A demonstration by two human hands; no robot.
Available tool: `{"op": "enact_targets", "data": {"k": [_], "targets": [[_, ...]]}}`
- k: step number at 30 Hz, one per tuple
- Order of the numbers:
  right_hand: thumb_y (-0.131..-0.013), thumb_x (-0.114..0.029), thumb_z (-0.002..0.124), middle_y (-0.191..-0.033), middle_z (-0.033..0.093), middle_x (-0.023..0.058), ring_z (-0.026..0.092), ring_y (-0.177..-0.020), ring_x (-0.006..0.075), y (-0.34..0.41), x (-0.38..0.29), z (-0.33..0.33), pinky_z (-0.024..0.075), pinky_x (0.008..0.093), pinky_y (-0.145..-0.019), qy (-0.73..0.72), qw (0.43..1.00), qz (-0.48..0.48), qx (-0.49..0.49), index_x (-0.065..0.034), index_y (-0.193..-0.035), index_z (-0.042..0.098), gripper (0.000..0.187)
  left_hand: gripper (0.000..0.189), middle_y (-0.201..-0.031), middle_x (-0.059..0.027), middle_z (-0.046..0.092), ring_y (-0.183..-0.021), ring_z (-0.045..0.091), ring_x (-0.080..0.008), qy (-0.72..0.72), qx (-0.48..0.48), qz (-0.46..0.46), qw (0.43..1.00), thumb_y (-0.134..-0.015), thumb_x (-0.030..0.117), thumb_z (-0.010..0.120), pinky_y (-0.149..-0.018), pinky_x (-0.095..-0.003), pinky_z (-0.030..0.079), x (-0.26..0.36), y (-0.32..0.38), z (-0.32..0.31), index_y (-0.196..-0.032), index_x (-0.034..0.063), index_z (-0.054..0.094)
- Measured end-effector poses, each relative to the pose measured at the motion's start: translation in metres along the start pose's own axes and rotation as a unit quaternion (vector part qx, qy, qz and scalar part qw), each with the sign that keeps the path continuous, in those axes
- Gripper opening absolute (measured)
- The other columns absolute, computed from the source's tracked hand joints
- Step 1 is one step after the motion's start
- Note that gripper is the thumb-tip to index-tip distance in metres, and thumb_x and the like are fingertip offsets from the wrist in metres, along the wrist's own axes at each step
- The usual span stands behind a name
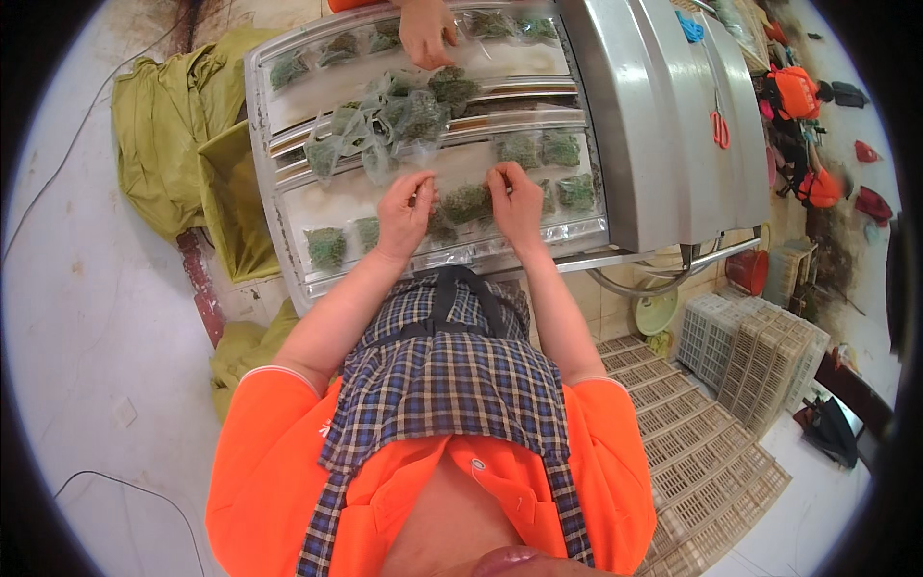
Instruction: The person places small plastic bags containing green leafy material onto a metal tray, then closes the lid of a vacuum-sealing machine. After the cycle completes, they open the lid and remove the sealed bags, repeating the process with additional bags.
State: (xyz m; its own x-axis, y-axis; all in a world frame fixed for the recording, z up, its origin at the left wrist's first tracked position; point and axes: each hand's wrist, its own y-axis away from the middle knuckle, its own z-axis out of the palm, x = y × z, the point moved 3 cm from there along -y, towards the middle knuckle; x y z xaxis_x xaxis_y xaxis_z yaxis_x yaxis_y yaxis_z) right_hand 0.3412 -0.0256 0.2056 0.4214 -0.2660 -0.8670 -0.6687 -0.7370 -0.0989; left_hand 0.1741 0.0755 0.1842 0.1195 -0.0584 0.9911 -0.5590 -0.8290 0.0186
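Note:
A small clear plastic bag of green plant matter (465,204) lies between my hands, low over the near bed of a steel vacuum packing machine (296,223). My left hand (407,215) pinches at its left side, thumb against forefinger. At the bag's right side my right hand (518,205) is closed in a similar pinch. The film at my fingertips is hard to make out. Similar filled bags lie beside both hands, such as a left bag (327,248) and a right bag (577,193). Beyond my hands, loose filled bags (411,119) are heaped across the metal bars.
Opposite, another person's hand (425,36) reaches over the far row of bags. To the right stands the steel lid (649,130), with red-handled scissors (719,130) on it. An olive cloth-like sheet (166,137) hangs at the left. Plastic crates (757,353) are stacked at lower right.

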Motion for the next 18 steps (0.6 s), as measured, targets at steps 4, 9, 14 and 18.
{"op": "enact_targets", "data": {"k": [4, 9, 14, 18], "targets": [[-0.086, -0.026, 0.062, -0.082, 0.068, 0.0143, 0.067, -0.077, 0.0342, -0.025, 0.017, 0.009, 0.0526, 0.0408, -0.068, 0.166, 0.975, 0.083, -0.118, -0.005, -0.093, 0.067, 0.023, 0.019, -0.083, -0.0099, 0.062, -0.069, 0.061, -0.0198, -0.086, 0.038, 0.032, 0.995, -0.092, 0.01, 0.059, -0.063, -0.0304, 0.05, -0.011, -0.002, 0.001, -0.108, 0.0029, 0.065], [-0.08, -0.026, 0.065, -0.088, 0.07, 0.0152, 0.068, -0.085, 0.0346, -0.067, 0.039, 0.037, 0.0558, 0.0428, -0.074, 0.393, 0.872, 0.108, -0.27, -0.0064, -0.092, 0.07, 0.024, 0.028, -0.085, -0.0156, 0.066, -0.07, 0.064, -0.0269, -0.324, -0.078, 0.059, 0.941, -0.091, 0.014, 0.056, -0.063, -0.033, 0.05, -0.029, -0.007, 0.013, -0.117, 0.0048, 0.063], [-0.08, -0.023, 0.062, -0.092, 0.069, 0.0188, 0.068, -0.088, 0.0367, -0.085, 0.038, 0.057, 0.0559, 0.0451, -0.075, 0.423, 0.874, 0.103, -0.215, -0.0056, -0.092, 0.07, 0.023, 0.035, -0.082, -0.0154, 0.068, -0.066, 0.065, -0.0221, -0.138, -0.091, -0.209, 0.964, -0.092, 0.014, 0.054, -0.062, -0.0328, 0.05, -0.071, -0.016, 0.008, -0.125, 0.005, 0.059], [-0.084, -0.022, 0.059, -0.091, 0.069, 0.0202, 0.068, -0.087, 0.0378, -0.084, 0.028, 0.052, 0.0558, 0.0461, -0.075, 0.385, 0.899, 0.117, -0.173, -0.0024, -0.095, 0.068, 0.025, 0.032, -0.073, -0.009, 0.066, -0.055, 0.059, -0.0137, -0.057, -0.084, -0.206, 0.973, -0.093, 0.015, 0.055, -0.052, -0.0295, 0.046, -0.069, -0.001, -0.014, -0.123, 0.0039, 0.061]]}}
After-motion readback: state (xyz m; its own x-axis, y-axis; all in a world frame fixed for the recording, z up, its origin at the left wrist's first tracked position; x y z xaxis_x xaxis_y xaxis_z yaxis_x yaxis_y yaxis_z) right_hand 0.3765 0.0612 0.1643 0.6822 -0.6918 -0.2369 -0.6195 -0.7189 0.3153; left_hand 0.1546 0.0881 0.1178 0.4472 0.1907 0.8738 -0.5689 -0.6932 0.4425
